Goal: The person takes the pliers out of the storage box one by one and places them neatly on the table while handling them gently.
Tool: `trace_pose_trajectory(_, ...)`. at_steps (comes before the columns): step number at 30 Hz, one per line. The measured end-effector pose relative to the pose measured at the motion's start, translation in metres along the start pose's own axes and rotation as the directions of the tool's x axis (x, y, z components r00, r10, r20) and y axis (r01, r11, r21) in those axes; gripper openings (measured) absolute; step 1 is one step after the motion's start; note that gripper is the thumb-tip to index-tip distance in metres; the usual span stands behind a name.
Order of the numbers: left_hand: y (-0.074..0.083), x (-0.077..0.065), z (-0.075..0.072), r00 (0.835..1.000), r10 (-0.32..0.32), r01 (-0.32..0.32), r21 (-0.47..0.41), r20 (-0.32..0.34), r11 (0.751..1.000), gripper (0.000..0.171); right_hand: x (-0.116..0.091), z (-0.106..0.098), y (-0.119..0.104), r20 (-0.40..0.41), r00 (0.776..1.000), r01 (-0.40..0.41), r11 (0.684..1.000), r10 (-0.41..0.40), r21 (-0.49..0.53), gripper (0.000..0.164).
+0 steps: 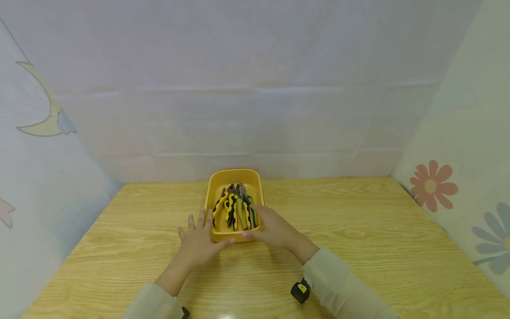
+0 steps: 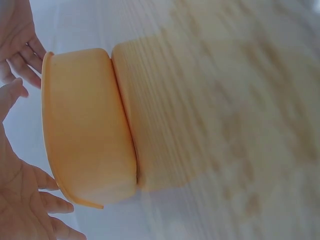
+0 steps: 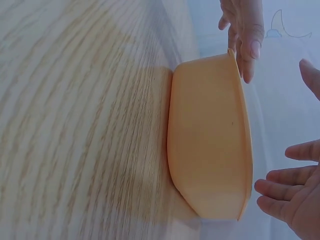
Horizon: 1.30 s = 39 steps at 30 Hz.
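A yellow plastic basin [image 1: 229,237] stands on the table and holds several pliers [image 1: 232,210], some with yellow-and-black handles and one with green handles. My left hand [image 1: 198,243] is at the basin's front left corner, fingers spread and straight. At the front right corner is my right hand [image 1: 275,228], its fingers by the right rim and its thumb near the front rim. In the left wrist view the basin's outer wall [image 2: 90,125] rests flat on the wood. The right wrist view shows relaxed fingers [image 3: 287,187] beside the rim, not curled round it.
The wooden table [image 1: 338,221] reaches back to a pale cloth wall [image 1: 255,124]. Side walls carry a printed moon [image 1: 49,110] and flowers [image 1: 430,186]. A black device [image 1: 300,291] is by the right sleeve.
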<state>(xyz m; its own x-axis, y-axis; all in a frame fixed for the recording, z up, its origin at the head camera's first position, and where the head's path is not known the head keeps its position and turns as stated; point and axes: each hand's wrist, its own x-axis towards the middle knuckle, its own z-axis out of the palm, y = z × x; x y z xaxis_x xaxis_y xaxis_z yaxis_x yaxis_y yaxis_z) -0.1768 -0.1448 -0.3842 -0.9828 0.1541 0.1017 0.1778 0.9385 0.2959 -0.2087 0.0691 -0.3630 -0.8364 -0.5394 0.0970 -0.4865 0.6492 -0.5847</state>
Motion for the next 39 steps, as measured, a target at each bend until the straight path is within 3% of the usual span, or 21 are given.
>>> trace_pose_trajectory(10,0.0,0.002,-0.001,1.0,-0.004,0.004,0.012,0.005,1.0,0.098,0.008,0.001,-0.004,-0.029,0.998,-0.062,0.998,0.062,0.022,0.08)
trace_pose_trajectory(18,-0.001,0.003,-0.001,1.0,-0.013,0.013,0.013,0.008,1.0,0.096,0.016,0.003,-0.008,-0.027,0.993,-0.116,0.993,0.117,0.026,0.087)
trace_pose_trajectory(31,-0.003,0.008,0.002,0.999,-0.035,0.035,-0.012,0.01,0.999,0.096,0.029,0.003,-0.016,-0.051,0.975,-0.217,0.976,0.218,0.017,0.072)
trace_pose_trajectory(39,-0.001,0.008,0.002,1.0,-0.026,0.026,-0.013,0.012,1.0,0.095,0.036,0.006,-0.014,-0.017,0.973,-0.23,0.973,0.23,0.02,0.063)
